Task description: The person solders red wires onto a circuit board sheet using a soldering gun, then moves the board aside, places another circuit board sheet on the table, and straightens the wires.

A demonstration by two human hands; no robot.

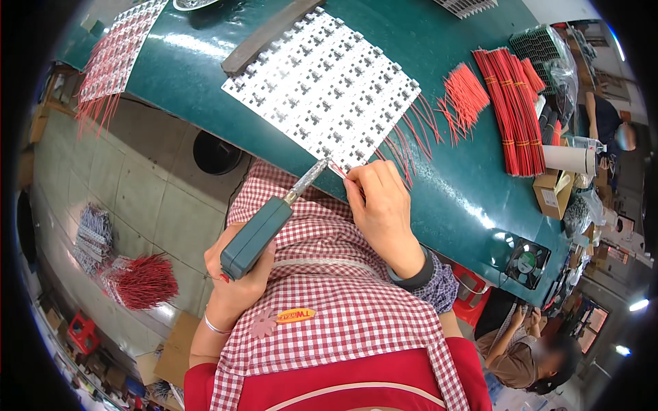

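My left hand is wrapped round the body of a green soldering gun. Its metal barrel points up and away, and the tip meets the near corner of a white circuit board sheet. Rows of small black parts cover this sheet, which lies on the green table. Beside the tip, my right hand pinches a thin red wire between thumb and forefinger. The wire's end is at the board's corner. Several red wires stick out from the sheet's right edge, just beyond my right hand.
A dark grey bar lies along the sheet's far left edge. Loose red wires and tied red bundles rest to the right. A small fan stands near the table's right end. Another wired sheet overhangs at far left.
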